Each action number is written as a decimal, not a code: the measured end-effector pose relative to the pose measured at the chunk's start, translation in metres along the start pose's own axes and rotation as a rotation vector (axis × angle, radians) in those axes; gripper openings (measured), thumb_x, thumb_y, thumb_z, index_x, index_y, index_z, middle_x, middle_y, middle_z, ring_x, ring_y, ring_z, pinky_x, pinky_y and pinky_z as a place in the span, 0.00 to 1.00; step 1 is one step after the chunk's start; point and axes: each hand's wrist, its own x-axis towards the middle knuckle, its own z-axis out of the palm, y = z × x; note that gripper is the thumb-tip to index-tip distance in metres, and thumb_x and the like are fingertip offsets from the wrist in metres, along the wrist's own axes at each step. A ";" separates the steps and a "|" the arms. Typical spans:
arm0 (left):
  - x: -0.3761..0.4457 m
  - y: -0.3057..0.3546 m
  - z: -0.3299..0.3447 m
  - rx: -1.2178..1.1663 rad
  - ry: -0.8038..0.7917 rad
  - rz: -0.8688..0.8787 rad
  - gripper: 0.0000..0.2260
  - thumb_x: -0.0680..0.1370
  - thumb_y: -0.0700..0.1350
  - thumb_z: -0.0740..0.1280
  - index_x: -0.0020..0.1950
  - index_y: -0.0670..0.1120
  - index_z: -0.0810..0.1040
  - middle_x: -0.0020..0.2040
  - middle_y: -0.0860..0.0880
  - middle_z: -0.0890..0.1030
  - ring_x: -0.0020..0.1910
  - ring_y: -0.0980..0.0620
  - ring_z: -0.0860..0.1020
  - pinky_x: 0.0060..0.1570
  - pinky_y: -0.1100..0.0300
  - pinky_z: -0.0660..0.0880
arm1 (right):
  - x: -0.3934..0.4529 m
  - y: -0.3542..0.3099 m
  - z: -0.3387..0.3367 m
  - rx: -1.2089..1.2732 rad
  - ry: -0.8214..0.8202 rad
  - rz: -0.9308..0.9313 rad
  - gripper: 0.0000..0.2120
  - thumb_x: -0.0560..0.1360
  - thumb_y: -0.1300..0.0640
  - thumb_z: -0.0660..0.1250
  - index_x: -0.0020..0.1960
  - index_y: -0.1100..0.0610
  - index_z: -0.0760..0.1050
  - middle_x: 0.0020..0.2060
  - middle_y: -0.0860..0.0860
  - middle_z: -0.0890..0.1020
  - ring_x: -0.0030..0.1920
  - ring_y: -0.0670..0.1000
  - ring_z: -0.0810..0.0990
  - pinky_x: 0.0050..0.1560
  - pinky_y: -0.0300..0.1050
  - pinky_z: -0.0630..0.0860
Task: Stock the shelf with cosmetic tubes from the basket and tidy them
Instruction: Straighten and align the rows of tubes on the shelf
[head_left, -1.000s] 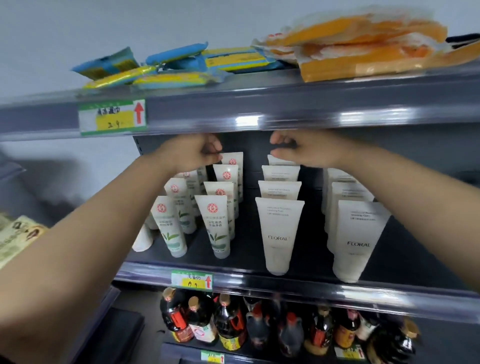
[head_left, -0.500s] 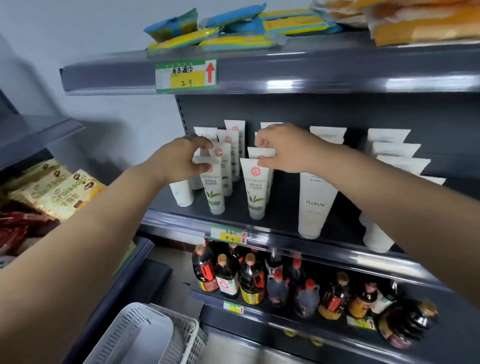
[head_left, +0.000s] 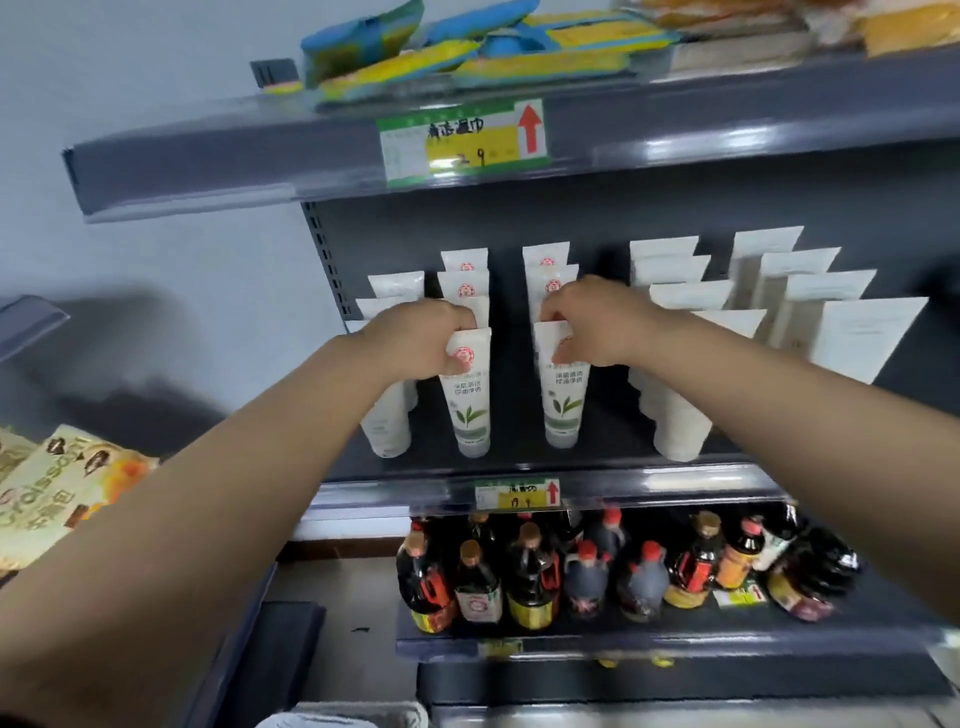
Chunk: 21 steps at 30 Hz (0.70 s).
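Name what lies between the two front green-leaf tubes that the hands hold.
Nothing: the head view shows bare dark shelf between left tube and right tube.

Both forearms are bare, with no sleeves, and the left hand (head_left: 415, 338) and right hand (head_left: 597, 325) are bare as well.

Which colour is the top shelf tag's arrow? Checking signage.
Red arrow, head view.

White green-leaf plastic cosmetic tubes (head_left: 471, 400) standing cap-down in two rows on dark grey metal shelf (head_left: 649, 480); plain white tubes (head_left: 680, 415) in rows right of them.
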 end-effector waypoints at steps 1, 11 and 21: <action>0.002 -0.001 0.001 0.007 -0.018 0.009 0.21 0.75 0.49 0.67 0.66 0.46 0.71 0.65 0.47 0.73 0.64 0.46 0.71 0.61 0.50 0.71 | 0.001 -0.001 0.001 0.010 -0.012 0.005 0.09 0.69 0.56 0.71 0.45 0.59 0.74 0.43 0.52 0.76 0.51 0.55 0.76 0.46 0.47 0.75; 0.003 -0.004 -0.002 -0.119 -0.109 0.105 0.09 0.75 0.46 0.68 0.47 0.45 0.69 0.41 0.54 0.66 0.47 0.52 0.66 0.43 0.60 0.61 | 0.008 0.002 -0.002 0.041 -0.149 -0.037 0.18 0.69 0.55 0.73 0.31 0.55 0.64 0.31 0.49 0.68 0.40 0.54 0.71 0.39 0.42 0.65; -0.003 -0.003 -0.001 -0.135 -0.130 0.134 0.15 0.76 0.46 0.67 0.59 0.42 0.73 0.50 0.50 0.72 0.53 0.50 0.71 0.46 0.61 0.65 | -0.002 0.007 -0.006 0.121 -0.201 -0.110 0.21 0.69 0.57 0.73 0.28 0.55 0.62 0.26 0.49 0.65 0.28 0.47 0.63 0.30 0.42 0.59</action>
